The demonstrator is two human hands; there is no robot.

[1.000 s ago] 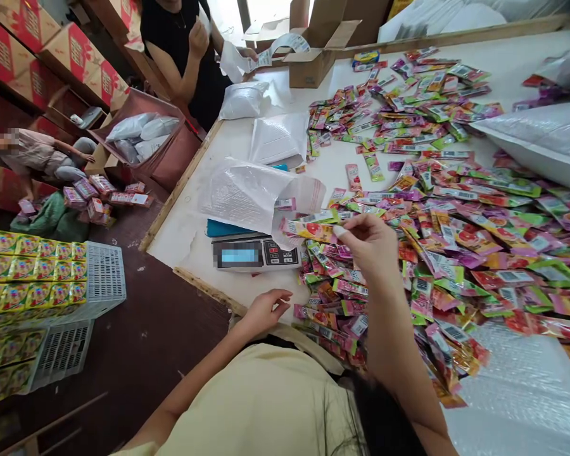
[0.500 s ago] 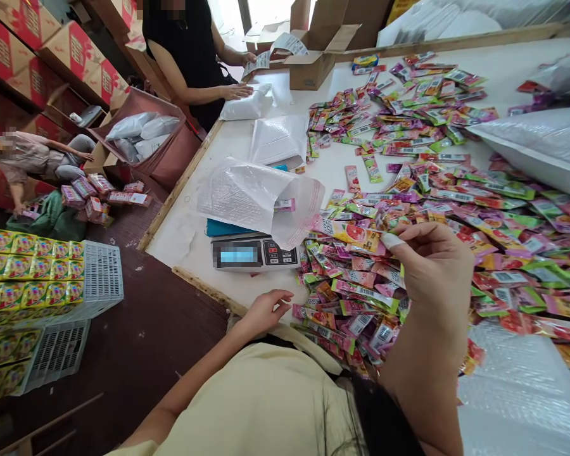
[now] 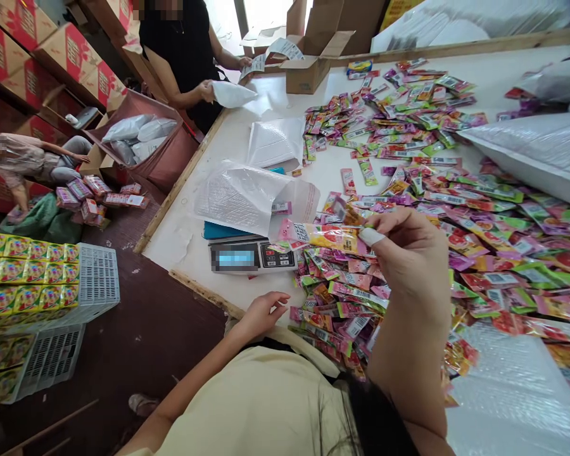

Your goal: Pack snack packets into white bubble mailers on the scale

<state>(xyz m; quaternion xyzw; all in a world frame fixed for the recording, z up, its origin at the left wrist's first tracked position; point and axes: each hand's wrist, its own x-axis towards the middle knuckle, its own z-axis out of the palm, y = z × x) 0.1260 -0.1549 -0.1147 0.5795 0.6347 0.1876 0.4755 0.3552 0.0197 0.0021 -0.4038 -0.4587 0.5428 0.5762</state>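
My right hand [image 3: 411, 256] pinches several candy stick packets [image 3: 330, 237] by one end, with a white wrap on the thumb. Their printed pink and yellow bodies point left, over the edge of the digital scale [image 3: 278, 256]. On that scale lies an opened white bubble mailer [image 3: 232, 199], with a packet [image 3: 281, 208] showing in its mouth. My left hand [image 3: 266, 311] is at the table edge below the scale, fingers loosely curled and apart, holding nothing. A big heap of packets [image 3: 361, 278] spreads under and beyond my right hand.
Another bubble mailer [image 3: 276, 142] lies behind the scale. Across the table a person [image 3: 180, 57] in black holds a white parcel [image 3: 232, 94] near an open carton [image 3: 308, 75]. Stacked mailers [image 3: 536, 149] lie right. Crates of yellow boxes [image 3: 97, 272] stand left; another person [image 3: 33, 158] sits beyond.
My right hand has moved left with the packets, bringing them from the heap to the scale's edge. My left hand stays put. The person in black has lifted the white parcel off the table.
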